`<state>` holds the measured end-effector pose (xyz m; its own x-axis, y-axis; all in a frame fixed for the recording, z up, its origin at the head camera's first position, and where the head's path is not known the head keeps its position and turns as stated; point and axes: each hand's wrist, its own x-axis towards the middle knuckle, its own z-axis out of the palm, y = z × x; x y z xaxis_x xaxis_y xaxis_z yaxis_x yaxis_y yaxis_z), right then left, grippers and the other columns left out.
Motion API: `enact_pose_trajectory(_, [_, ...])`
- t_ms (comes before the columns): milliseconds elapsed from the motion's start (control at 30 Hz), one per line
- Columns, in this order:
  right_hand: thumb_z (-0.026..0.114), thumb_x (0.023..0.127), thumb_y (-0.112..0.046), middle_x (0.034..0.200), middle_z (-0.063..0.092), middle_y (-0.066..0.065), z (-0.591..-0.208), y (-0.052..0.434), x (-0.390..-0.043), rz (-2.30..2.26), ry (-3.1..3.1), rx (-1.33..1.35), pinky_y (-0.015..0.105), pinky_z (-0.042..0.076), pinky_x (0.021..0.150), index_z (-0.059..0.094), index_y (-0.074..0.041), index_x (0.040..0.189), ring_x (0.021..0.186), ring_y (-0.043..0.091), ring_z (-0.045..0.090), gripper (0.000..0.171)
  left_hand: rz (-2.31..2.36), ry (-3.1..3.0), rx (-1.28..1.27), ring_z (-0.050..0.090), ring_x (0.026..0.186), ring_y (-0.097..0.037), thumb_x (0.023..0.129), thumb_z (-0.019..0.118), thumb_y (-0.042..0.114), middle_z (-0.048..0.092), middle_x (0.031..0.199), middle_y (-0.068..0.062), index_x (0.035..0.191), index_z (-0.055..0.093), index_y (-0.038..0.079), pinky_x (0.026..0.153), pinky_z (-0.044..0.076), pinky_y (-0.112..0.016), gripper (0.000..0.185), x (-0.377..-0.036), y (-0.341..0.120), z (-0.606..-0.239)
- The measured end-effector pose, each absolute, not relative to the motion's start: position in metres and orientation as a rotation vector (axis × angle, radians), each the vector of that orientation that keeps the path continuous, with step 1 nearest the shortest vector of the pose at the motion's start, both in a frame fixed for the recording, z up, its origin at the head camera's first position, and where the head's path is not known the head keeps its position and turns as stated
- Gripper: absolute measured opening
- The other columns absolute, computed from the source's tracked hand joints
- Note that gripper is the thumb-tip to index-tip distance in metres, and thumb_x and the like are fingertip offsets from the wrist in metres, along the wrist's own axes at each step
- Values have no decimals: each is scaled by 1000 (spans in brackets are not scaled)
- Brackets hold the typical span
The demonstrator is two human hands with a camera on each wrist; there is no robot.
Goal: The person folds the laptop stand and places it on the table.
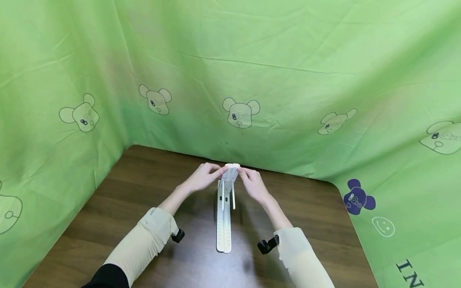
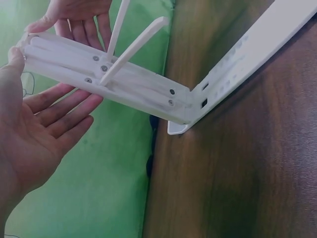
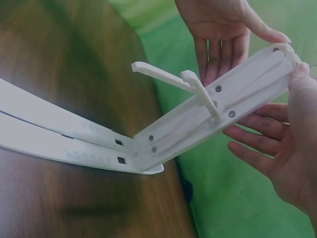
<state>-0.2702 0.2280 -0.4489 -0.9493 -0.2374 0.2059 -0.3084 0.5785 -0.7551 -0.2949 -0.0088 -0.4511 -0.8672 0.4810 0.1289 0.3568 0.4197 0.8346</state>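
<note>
A white folding laptop stand (image 1: 223, 230) has its long base along the table, while its hinged panel (image 2: 133, 91) rises at a slant from the far end. Two thin prongs (image 3: 166, 77) jut from the panel's face; several screws show around them. My left hand (image 1: 201, 178) holds the panel's raised end from the left, thumb on the end edge, fingers extended behind it. From the right, my right hand (image 1: 254, 186) holds the same end in a mirrored way, thumb at the corner and fingers passing behind the panel.
The brown wooden table (image 1: 144, 176) has rounded far corners. A green curtain (image 1: 288, 80) printed with bear heads encloses it at the back and sides. Each sleeved forearm carries a black wrist camera (image 1: 268, 245).
</note>
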Motion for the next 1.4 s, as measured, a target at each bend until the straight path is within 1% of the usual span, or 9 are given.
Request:
enact_pose_trajectory(167, [49,118,-20,128,78,27,-450,231,-266,1346,-2710,484,63,55,114,76,6,126,127,46,72,39,1452,2508,773,75,126,-33,118,51,40,81,130,-16,132,77,1,112,59,-50,49,-289,-9,-453])
enact_pose_trajectory(367, [52,117,-21,149,69,25,-450,237,-263,1397,-2728,512,63,46,125,63,3,149,144,46,61,41,1494,2518,765,68,139,-34,116,56,33,74,144,-18,146,67,0,121,53,-53,46,-279,-11,-454])
enact_pose_trajectory(500, [56,115,-17,151,66,27,-452,239,-261,1472,-2686,504,61,47,125,59,5,152,144,47,61,42,1563,2482,741,67,139,-37,114,61,31,70,149,-21,149,63,-1,121,53,-56,48,-271,-12,-457])
enact_pose_trajectory(600, [62,113,-18,139,73,27,-455,241,-258,1496,-2674,442,47,58,116,65,6,144,130,41,71,39,1582,2515,667,71,132,-38,113,63,31,72,144,-22,145,66,-2,116,57,-56,46,-264,-14,-461])
enact_pose_trajectory(733, [67,110,-17,116,80,29,-462,247,-252,1532,-2720,390,27,63,95,75,9,123,101,19,79,30,1515,2579,579,77,112,-31,111,66,25,80,124,-19,130,74,-3,101,64,-46,35,-258,-18,-472])
enact_pose_trajectory(833, [65,110,-12,106,80,32,-468,251,-249,1618,-2773,488,31,67,90,76,13,114,87,7,77,27,1462,2574,608,79,101,-27,108,70,18,83,112,-18,123,77,-6,92,65,-38,29,-255,-20,-480])
enact_pose_trajectory(933, [64,109,-6,101,79,34,-474,252,-248,1712,-2826,591,36,68,88,75,18,113,81,3,74,27,1451,2556,648,80,97,-27,105,73,13,83,108,-20,120,77,-9,89,67,-36,27,-252,-17,-485])
enact_pose_trajectory(1133, [66,107,-2,92,78,35,-485,248,-247,1868,-2887,654,32,68,79,68,27,115,74,1,71,30,1500,2583,581,82,95,-31,101,77,6,83,104,-22,114,78,-11,87,69,-38,21,-249,-5,-496])
enact_pose_trajectory(1400, [66,105,2,95,76,40,-494,241,-246,1926,-2869,600,44,70,82,66,29,113,73,6,74,28,1442,2854,497,83,91,-28,96,84,9,85,101,-16,111,81,-5,83,68,-42,21,-256,10,-519])
